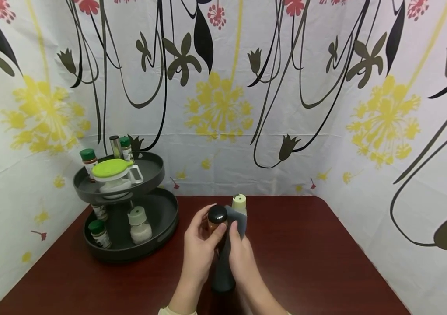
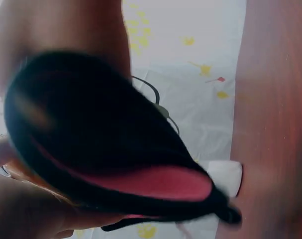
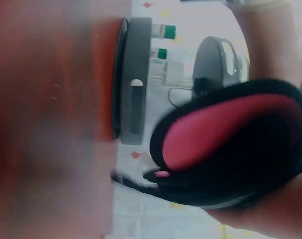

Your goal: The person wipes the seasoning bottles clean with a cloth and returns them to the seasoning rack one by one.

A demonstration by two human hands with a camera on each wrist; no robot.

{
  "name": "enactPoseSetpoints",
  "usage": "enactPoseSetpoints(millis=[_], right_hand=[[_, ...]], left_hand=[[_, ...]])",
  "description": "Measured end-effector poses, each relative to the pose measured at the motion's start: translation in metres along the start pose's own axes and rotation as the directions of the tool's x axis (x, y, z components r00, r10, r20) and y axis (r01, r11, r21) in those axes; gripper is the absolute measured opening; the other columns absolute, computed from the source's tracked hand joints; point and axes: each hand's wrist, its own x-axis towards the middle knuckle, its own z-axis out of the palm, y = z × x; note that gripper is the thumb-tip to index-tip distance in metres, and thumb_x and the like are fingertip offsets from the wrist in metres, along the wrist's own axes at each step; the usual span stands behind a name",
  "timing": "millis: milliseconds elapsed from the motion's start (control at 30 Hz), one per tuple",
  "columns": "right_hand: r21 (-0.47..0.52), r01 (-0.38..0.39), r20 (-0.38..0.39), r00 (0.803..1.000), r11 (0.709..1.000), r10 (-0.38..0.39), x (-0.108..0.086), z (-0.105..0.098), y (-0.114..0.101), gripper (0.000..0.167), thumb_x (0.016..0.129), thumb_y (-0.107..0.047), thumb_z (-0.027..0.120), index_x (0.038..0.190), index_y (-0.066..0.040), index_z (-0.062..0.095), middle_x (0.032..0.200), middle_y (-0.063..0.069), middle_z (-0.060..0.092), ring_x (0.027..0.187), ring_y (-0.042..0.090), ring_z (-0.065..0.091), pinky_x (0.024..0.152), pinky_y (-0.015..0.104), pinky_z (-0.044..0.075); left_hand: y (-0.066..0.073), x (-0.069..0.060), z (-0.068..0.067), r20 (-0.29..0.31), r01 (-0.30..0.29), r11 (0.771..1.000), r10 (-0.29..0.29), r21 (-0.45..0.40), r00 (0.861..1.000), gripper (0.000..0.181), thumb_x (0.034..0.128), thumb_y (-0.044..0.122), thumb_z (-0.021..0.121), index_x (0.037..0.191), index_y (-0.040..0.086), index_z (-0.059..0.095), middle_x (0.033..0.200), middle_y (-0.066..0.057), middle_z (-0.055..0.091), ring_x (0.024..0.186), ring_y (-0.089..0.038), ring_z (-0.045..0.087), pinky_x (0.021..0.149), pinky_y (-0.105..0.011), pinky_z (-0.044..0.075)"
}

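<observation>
The black-capped jar [image 1: 217, 214] is held above the counter [image 1: 302, 258] by the curled left hand [image 1: 201, 247], a grey cloth [image 1: 241, 222] being pinched alongside by the right hand [image 1: 242, 256]. Wiping is apparently under way; other containers [image 1: 141, 231] are already stored on the two-tier rack [image 1: 162, 177].

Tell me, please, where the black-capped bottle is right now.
In the head view, the black-capped bottle is right of the two-tier rack, held in the left hand, just left of the pale-yellow-capped shaker.
</observation>
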Motion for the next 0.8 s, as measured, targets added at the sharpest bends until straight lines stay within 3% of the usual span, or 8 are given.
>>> enactPoseSetpoints(millis=[133, 233, 333, 467, 533, 600, 700, 800], right_hand=[[0.013, 0.091, -0.02, 0.996, 0.996, -0.09, 0.007, -0.001, -0.009, 0.071, 0.114, -0.059, 0.025, 0.164, -0.009, 0.036, 0.167, 0.015, 0.042, 0.154, 0.035, 0.041, 0.124, 0.063, 0.032], [0.004, 0.157, -0.014, 0.987, 0.988, -0.157, 0.01, 0.001, -0.013, 0.066, 0.116, -0.052, 0.024, 0.164, -0.008, 0.037, 0.159, 0.017, 0.049, 0.144, 0.033, 0.052, 0.119, 0.058, 0.039], [0.009, 0.066, 0.024, 0.998, 0.998, -0.066, 0.011, 0.004, -0.006, 0.071, 0.115, -0.056, 0.022, 0.162, -0.005, 0.039, 0.147, 0.02, 0.058, 0.128, 0.028, 0.061, 0.107, 0.047, 0.049], [0.029, -0.078, 0.054, 0.996, 0.997, 0.076, 0.006, 0.004, -0.003, 0.08, 0.112, -0.065, 0.022, 0.164, -0.005, 0.035, 0.157, 0.02, 0.051, 0.14, 0.031, 0.055, 0.113, 0.049, 0.046], [0.032, -0.02, 0.051, 0.999, 0.999, 0.018, 0.002, 0.003, -0.008, 0.077, 0.113, -0.063, 0.025, 0.167, -0.009, 0.028, 0.169, 0.016, 0.039, 0.155, 0.031, 0.041, 0.123, 0.057, 0.037], [0.018, 0.11, 0.045, 0.993, 0.994, -0.111, 0.0, 0.003, -0.016, 0.068, 0.116, -0.054, 0.026, 0.168, -0.011, 0.026, 0.172, 0.013, 0.034, 0.159, 0.032, 0.035, 0.126, 0.062, 0.03], [-0.001, 0.21, 0.044, 0.977, 0.978, -0.21, -0.003, 0.004, -0.022, 0.062, 0.118, -0.046, 0.026, 0.169, -0.011, 0.024, 0.172, 0.013, 0.034, 0.159, 0.032, 0.036, 0.126, 0.064, 0.03], [0.066, 0.069, 0.059, 0.996, 0.995, -0.073, -0.007, 0.006, -0.021, 0.07, 0.115, -0.058, 0.027, 0.168, -0.011, 0.028, 0.166, 0.013, 0.043, 0.153, 0.029, 0.044, 0.123, 0.058, 0.038]], left_hand=[[0.003, 0.005, -0.001, -0.002, -0.026, 1.0, 0.026, -0.009, 1.0, 0.053, 0.0949, 0.005, 0.08, 0.145, 0.013, 0.062, 0.136, -0.011, 0.066, 0.119, -0.018, 0.064, 0.094, -0.026, 0.059], [0.009, 0.007, -0.003, -0.006, -0.053, 0.998, 0.053, -0.027, 0.999, 0.053, 0.0944, 0.005, 0.08, 0.143, 0.015, 0.064, 0.135, -0.01, 0.066, 0.119, -0.018, 0.064, 0.092, -0.028, 0.06], [0.014, 0.007, -0.005, -0.016, -0.076, 0.996, 0.076, -0.035, 0.997, 0.052, 0.0946, 0.003, 0.079, 0.143, 0.014, 0.064, 0.134, -0.01, 0.066, 0.119, -0.017, 0.066, 0.095, -0.026, 0.058], [0.016, 0.006, -0.007, -0.024, -0.065, 0.996, 0.063, -0.053, 0.998, 0.053, 0.0955, 0.0, 0.076, 0.145, 0.014, 0.063, 0.132, -0.008, 0.067, 0.12, -0.014, 0.069, 0.099, -0.024, 0.056], [0.017, 0.006, -0.006, -0.024, -0.081, 0.995, 0.08, -0.049, 0.996, 0.054, 0.0956, 0.0, 0.076, 0.145, 0.016, 0.063, 0.134, -0.005, 0.066, 0.122, -0.013, 0.069, 0.101, -0.023, 0.056], [0.017, 0.005, -0.005, -0.023, -0.107, 0.992, 0.106, -0.061, 0.994, 0.055, 0.0953, 0.001, 0.077, 0.146, 0.018, 0.062, 0.134, -0.004, 0.066, 0.122, -0.015, 0.07, 0.1, -0.025, 0.057], [0.019, 0.005, -0.002, -0.049, -0.158, 0.985, 0.155, -0.062, 0.987, 0.056, 0.0949, 0.003, 0.078, 0.147, 0.018, 0.062, 0.136, -0.005, 0.068, 0.119, -0.016, 0.071, 0.097, -0.027, 0.06], [0.02, 0.004, -0.001, -0.114, -0.19, 0.981, 0.186, -0.03, 0.976, 0.053, 0.0999, 0.007, 0.073, 0.15, 0.017, 0.059, 0.138, -0.008, 0.068, 0.115, -0.012, 0.071, 0.095, -0.023, 0.058]])
